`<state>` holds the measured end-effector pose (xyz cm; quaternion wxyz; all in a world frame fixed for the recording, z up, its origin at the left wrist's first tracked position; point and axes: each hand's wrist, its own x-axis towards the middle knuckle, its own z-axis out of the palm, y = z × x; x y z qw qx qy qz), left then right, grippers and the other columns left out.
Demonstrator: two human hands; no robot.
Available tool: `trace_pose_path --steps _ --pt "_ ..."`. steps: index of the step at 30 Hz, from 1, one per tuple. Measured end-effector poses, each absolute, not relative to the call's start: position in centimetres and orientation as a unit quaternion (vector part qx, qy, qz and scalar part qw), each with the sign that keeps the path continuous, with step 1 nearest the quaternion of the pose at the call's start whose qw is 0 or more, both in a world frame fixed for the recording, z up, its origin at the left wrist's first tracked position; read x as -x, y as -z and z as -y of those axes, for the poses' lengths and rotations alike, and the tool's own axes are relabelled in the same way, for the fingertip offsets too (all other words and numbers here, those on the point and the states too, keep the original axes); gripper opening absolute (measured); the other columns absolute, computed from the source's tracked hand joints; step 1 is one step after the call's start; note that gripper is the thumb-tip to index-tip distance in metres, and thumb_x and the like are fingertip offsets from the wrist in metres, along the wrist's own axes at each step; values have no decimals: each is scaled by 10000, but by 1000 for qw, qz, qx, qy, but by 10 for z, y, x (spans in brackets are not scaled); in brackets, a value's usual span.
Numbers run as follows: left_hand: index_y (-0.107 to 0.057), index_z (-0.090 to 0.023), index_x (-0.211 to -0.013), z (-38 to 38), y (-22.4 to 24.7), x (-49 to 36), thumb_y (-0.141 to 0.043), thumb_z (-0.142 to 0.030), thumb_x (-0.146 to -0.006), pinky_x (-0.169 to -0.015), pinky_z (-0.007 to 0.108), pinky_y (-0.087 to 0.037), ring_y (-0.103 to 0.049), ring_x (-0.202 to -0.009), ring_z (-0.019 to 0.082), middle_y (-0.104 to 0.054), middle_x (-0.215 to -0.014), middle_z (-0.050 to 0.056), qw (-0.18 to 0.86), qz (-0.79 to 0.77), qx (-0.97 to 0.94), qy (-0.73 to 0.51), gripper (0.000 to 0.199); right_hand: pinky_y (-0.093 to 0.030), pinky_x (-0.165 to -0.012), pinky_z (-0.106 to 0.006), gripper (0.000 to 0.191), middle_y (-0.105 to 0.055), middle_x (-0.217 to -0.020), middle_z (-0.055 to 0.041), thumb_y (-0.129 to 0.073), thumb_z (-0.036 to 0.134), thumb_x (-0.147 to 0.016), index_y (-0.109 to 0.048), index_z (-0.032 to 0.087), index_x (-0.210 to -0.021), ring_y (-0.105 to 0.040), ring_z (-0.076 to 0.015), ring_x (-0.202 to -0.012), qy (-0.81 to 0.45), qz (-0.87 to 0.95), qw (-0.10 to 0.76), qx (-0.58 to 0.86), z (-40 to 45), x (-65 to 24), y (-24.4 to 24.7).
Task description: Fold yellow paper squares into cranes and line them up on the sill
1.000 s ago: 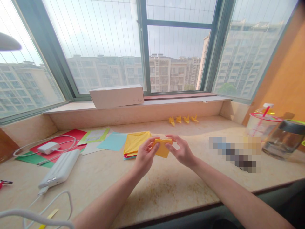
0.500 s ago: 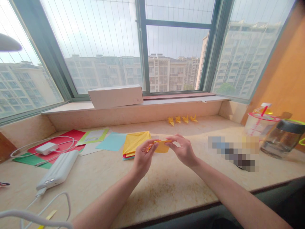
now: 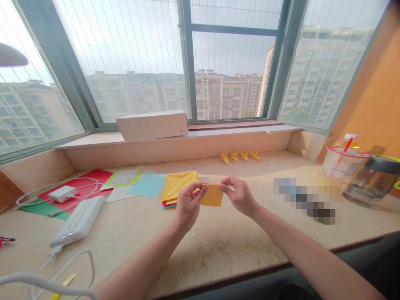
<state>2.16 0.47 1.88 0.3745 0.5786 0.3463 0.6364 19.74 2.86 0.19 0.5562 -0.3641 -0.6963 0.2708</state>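
Note:
A small orange-yellow paper (image 3: 213, 196) hangs between my two hands, above the stone counter. My left hand (image 3: 189, 204) pinches its upper left corner between thumb and fingers. At its upper right corner, my right hand (image 3: 239, 195) grips it with thumb and forefinger. Just behind my left hand lies a stack of yellow folded paper (image 3: 176, 186), with red and blue layers showing below. Several small yellow folded paper birds (image 3: 233, 156) stand in a row at the back of the counter.
Left on the counter (image 3: 125, 241) are coloured sheets (image 3: 146, 185), a white power bank (image 3: 77, 221), a charger (image 3: 63, 193) and cables. A white box (image 3: 152, 126) rests on the sill. A cup (image 3: 340, 164), a dark-lidded jar (image 3: 368, 183) and a blurred object stand right.
The orange-yellow paper now shows as a flatter, squarer face between my hands; before, its top edge looked folded over. Both hands still hold it, with fingers slightly shifted.

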Motion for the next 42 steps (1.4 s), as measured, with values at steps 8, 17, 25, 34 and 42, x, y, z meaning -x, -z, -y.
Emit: trace_pose_path --steps 8,17,25,34,42 --pt "-659 -157 -824 -14 -6 -13 -707 -445 -787 -592 224 -448 -599 -673 152 -657 -741 19 412 -372 -635 -537 295 -502 -723 -312 289 -711 -779 -41 -603 461 -888 -659 190 -807 -646 -196 -761 -271 700 554 361 -32 -198 5" --pt "-615 -153 -694 -11 -12 -14 -712 -413 -778 -494 193 -373 -480 -536 98 -546 -586 -31 396 -403 -647 -512 290 -513 -705 -305 323 -724 -788 -49 -612 476 -875 -681 167 -816 -657 -193 -741 -344 688 526 363 -32 -194 3" --pt "-670 -142 -709 -15 -8 -14 -651 -412 -808 -572 253 -520 -613 -598 153 -660 -660 36 454 -384 -662 -457 288 -533 -732 -318 336 -745 -873 -72 -611 474 -872 -694 161 -960 -681 -202 -793 -328 690 525 376 -34 -198 1" --pt "-643 -154 -646 -11 -8 -17 -587 -494 -852 -517 252 -525 -594 -537 151 -607 -582 19 465 -374 -673 -437 402 -532 -563 -274 362 -718 -732 -35 -654 537 -819 -647 175 -822 -665 -170 -619 -447 641 517 349 -35 -194 0" --pt "-629 -127 -1037 -5 -10 -21 -733 -478 -776 -699 330 -574 -693 -681 178 -710 -827 76 601 -354 -550 -460 450 -506 -496 -255 351 -706 -700 -20 -596 541 -862 -550 201 -939 -670 -176 -556 -440 590 575 357 -34 -188 8"
